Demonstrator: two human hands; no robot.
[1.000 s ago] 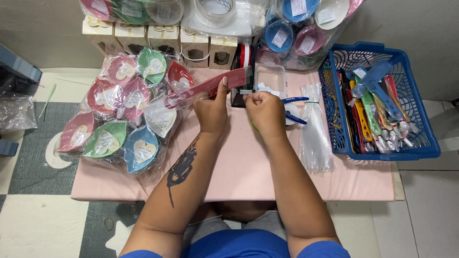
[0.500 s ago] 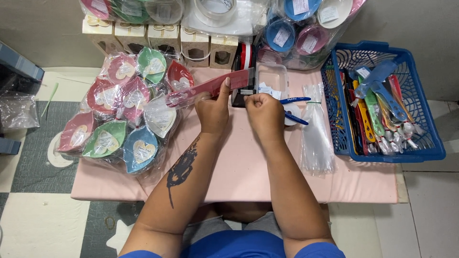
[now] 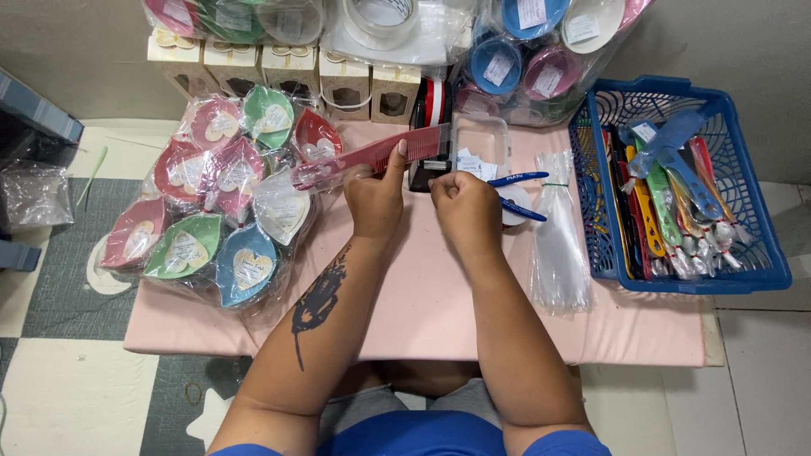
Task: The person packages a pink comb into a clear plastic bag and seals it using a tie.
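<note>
My left hand [image 3: 375, 196] grips a red comb [image 3: 372, 156] inside a clear plastic sleeve, held level above the pink mat [image 3: 422, 295], thumb pressed on its toothed end. My right hand [image 3: 466, 207] is closed beside it, fingers pinched at the sleeve's end, just in front of a black tape dispenser [image 3: 427, 160] with a red and white roll. Blue-handled scissors [image 3: 517, 194] lie right of my right hand.
A blue basket [image 3: 764, 253] at the right holds several wrapped combs. A bundle of clear sleeves [image 3: 557, 245] lies next to it. Wrapped leaf-shaped dishes [image 3: 215, 198] pile at the left. Small boxes [image 3: 279, 72], a clear tub [image 3: 479, 139] and bagged bowls [image 3: 532, 51] line the back.
My right hand has shifted slightly toward me and away from the dispenser. The comb stays in my left hand, barely moved.
</note>
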